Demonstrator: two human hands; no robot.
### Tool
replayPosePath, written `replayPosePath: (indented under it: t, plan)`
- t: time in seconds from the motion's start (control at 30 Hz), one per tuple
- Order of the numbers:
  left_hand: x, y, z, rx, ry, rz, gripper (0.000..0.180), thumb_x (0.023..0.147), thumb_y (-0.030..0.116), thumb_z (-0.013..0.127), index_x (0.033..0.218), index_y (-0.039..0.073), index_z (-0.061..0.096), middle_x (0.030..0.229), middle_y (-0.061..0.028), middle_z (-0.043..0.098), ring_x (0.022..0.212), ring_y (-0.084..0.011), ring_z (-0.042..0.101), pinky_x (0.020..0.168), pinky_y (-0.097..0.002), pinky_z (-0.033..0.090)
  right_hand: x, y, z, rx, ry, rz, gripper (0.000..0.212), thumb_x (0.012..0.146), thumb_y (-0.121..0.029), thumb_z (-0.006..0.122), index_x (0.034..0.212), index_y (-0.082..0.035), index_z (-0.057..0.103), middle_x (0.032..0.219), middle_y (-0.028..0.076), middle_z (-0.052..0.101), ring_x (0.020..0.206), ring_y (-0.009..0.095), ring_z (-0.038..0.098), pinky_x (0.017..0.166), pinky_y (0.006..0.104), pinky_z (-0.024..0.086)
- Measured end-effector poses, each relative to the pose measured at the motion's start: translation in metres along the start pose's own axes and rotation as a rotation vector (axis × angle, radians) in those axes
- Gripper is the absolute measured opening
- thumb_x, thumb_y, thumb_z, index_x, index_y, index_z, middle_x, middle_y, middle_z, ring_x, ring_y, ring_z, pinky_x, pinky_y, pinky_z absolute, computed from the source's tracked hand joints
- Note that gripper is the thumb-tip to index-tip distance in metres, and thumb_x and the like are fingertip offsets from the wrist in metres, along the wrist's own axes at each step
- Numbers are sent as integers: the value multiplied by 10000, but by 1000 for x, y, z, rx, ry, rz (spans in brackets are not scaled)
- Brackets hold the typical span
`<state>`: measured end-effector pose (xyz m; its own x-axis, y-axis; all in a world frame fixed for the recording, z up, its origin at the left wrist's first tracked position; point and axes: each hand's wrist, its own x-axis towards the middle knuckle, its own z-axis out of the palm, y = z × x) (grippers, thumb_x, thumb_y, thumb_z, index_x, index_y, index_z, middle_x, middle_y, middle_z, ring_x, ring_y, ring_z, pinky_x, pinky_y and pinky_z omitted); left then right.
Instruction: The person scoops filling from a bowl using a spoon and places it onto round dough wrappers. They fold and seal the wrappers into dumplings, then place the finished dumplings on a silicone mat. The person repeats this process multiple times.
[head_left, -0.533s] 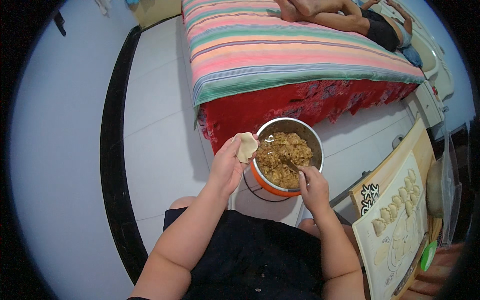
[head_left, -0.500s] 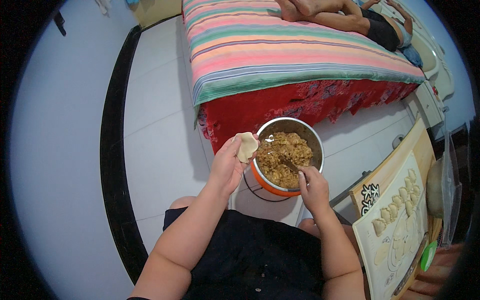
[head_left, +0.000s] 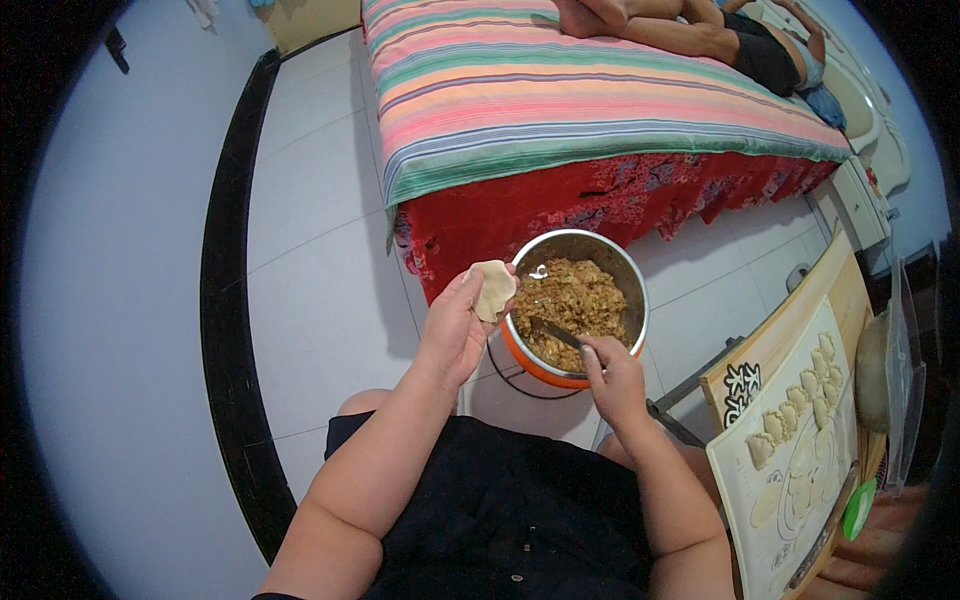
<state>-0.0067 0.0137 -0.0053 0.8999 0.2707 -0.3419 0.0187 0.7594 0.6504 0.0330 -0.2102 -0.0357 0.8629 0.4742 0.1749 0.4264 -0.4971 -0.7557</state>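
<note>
My left hand (head_left: 455, 325) holds a round, pale dough wrapper (head_left: 493, 291) beside the left rim of a metal pot (head_left: 640, 283) with an orange outside. Brown minced filling (head_left: 585, 290) lies inside the pot. My right hand (head_left: 614, 378), over the pot's near right rim, is closed around the handle of a flat-bladed utensil (head_left: 556, 333). Its blade tip points left and rests in the filling near the pot's left side. The fingers of my left hand are partly hidden behind the wrapper.
At right, a white mat (head_left: 735, 480) on a wooden board (head_left: 846, 275) bears several folded dumplings (head_left: 797, 397) and flat wrappers (head_left: 766, 505). A green-and-white item (head_left: 858, 510) lies at its edge. Beyond the pot stands a bed (head_left: 500, 110) with a person (head_left: 690, 35) lying on it.
My right hand has shifted slightly left and down, and the utensil's blade has moved left through the filling. My left hand and the wrapper have stayed almost still.
</note>
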Motion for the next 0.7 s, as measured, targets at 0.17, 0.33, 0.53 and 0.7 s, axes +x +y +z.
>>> replayPosePath:
  t: [0.17, 0.33, 0.53, 0.7]
  plan:
    - [1, -2, -1, 0, 11, 3, 322, 999, 226, 354, 1173, -20, 469, 1169, -151, 562, 1020, -214, 594, 804, -307, 552, -4, 0, 10, -48, -44, -65, 183, 854, -65, 566, 1016, 1, 621, 927, 173, 608, 847, 337, 602, 752, 384, 485]
    - [-1, -2, 2, 1, 36, 4, 302, 999, 214, 357, 1153, -5, 496, 1101, -126, 599, 967, -191, 607, 794, -298, 526, -5, 0, 13, -16, -65, -82, 191, 858, -75, 563, 1027, -9, 624, 928, 171, 606, 850, 339, 599, 759, 387, 480]
    - [5, -5, -9, -9, 31, 13, 320, 1004, 215, 333, 1178, -26, 450, 1153, -170, 560, 1000, -230, 601, 807, -323, 557, 1, 9, 4, 122, -93, 76, 189, 874, -96, 551, 1019, -8, 635, 929, 161, 619, 847, 316, 611, 758, 360, 481]
    - [7, -7, -9, 6, 86, 12, 327, 1007, 212, 315, 1195, -30, 432, 1156, -174, 553, 992, -230, 601, 803, -325, 556, -5, 2, -1, 52, -115, -72, 195, 894, -118, 535, 1008, 4, 636, 917, 146, 629, 859, 278, 624, 738, 323, 486]
